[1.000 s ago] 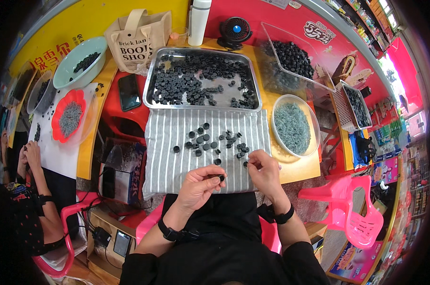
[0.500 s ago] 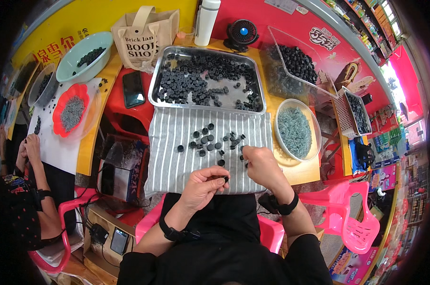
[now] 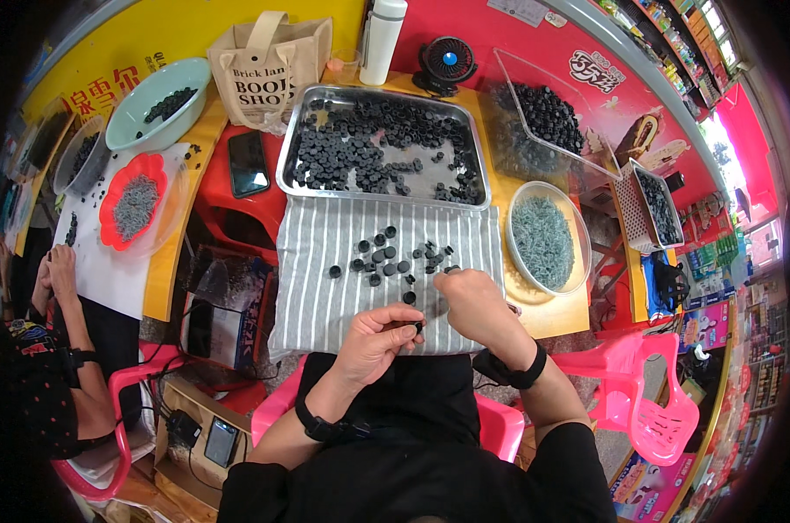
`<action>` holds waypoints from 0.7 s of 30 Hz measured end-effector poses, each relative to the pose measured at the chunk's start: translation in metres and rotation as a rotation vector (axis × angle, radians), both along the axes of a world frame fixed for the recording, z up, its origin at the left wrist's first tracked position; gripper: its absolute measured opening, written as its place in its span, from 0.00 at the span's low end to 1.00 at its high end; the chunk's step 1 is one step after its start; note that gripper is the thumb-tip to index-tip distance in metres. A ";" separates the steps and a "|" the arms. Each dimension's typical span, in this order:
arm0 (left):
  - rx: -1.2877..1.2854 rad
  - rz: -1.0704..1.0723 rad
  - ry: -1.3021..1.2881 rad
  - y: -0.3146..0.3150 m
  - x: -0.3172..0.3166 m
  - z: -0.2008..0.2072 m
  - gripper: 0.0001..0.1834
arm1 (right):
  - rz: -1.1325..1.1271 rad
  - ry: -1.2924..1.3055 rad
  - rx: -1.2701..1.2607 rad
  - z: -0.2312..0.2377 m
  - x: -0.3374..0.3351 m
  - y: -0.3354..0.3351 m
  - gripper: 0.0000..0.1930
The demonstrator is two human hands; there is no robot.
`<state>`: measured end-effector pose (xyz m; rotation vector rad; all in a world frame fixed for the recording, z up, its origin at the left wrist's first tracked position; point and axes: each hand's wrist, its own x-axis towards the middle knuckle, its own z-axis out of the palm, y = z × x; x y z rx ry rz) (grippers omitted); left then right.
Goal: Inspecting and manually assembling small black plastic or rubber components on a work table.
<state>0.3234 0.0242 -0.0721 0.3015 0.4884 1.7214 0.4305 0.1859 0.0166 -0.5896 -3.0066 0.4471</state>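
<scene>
My left hand [image 3: 376,347] pinches a small round black cap [image 3: 418,328] between thumb and fingers, just above the near part of a grey-and-white striped cloth [image 3: 312,305]. To its right, my right hand [image 3: 480,307] is closed, its fingertips down by a loose group of small black parts [image 3: 432,256]; whether anything is between them is hidden. Several black round caps [image 3: 389,269] lie scattered on the cloth ahead of both hands. One cap [image 3: 409,298] sits apart, close to my left fingertips.
Behind the cloth stands a metal tray [image 3: 283,174] of black caps. At right are an oval tub [image 3: 543,240] of clear greyish small pieces and a clear bin [image 3: 604,161] of black parts. A phone [image 3: 248,166] rests on a red stool at left. Another person's hands [image 3: 59,270] work farther left.
My right hand has shifted a little to the left, its fingertips now nearer the small black parts. My left hand keeps its pinch on the cap in nearly the same place.
</scene>
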 end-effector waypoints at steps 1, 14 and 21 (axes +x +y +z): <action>0.006 0.002 0.001 0.000 0.000 0.000 0.12 | -0.005 0.012 0.004 0.000 -0.001 -0.001 0.08; 0.010 0.034 0.052 0.000 0.000 0.000 0.12 | -0.446 0.534 -0.505 -0.039 0.063 0.001 0.07; 0.028 0.042 0.041 0.001 -0.002 0.005 0.13 | -0.305 0.506 -0.183 -0.047 0.052 -0.016 0.10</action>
